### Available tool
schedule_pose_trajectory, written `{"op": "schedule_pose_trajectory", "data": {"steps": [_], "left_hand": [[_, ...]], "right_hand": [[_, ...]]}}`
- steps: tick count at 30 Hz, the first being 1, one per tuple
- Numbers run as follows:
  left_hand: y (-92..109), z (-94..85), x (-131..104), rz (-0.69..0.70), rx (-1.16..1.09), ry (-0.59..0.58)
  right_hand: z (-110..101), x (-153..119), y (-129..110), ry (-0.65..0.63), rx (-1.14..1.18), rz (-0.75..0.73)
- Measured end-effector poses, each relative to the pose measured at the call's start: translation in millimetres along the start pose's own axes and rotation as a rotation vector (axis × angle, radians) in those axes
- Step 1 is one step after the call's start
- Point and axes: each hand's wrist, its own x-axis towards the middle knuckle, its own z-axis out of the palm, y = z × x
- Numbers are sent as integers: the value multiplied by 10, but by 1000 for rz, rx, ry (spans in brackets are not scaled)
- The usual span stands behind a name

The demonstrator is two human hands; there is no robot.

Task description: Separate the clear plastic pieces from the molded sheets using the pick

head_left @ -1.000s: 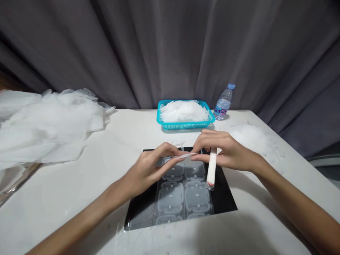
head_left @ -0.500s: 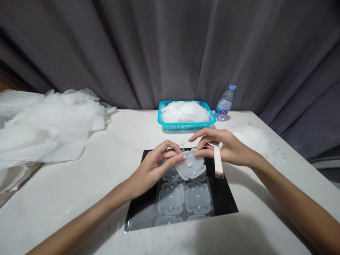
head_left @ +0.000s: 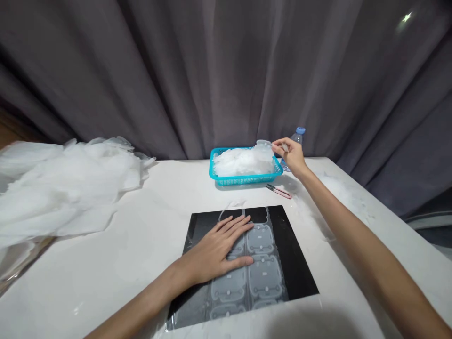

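My left hand lies flat with fingers spread on a translucent plastic sheet of rounded-square pieces, which rests on a black board. At the sheet's far end, cut-out outlines show the black beneath. My right hand pinches the edge of one loose translucent piece above the right side of a turquoise basket. Inside the basket is a heap of similar whitish pieces. A small pale item, not clearly seen, also shows between the right fingers.
Thread snips with pink handles lie in front of the basket. Behind my right hand stands a water bottle. A large pile of translucent sheets covers the table's left side; whitish scraps lie at the right. A grey curtain hangs behind.
My right hand has carried the loose piece from over the board to the basket. My left hand has let go of it and flattened onto the sheet. The snips have come into view.
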Motion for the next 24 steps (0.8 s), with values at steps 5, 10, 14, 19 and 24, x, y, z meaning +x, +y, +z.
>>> {"op": "schedule_pose_trajectory", "data": {"steps": [5, 10, 14, 19, 24], "left_hand": [[-13, -45, 4, -18, 38, -41], [-60, -68, 14, -47, 72, -25], [-127, -89, 47, -44, 70, 31], [-199, -132, 111, -62, 83, 35], [-300, -141, 145, -53, 169, 77]], "right_hand": [[92, 238, 166, -29, -129, 62], [34, 35, 112, -18, -301, 26], [-105, -197, -32, -16, -355, -57], [-180, -703, -218, -80, -315, -102], [-135, -1435, -433, -289, -61, -59]]}}
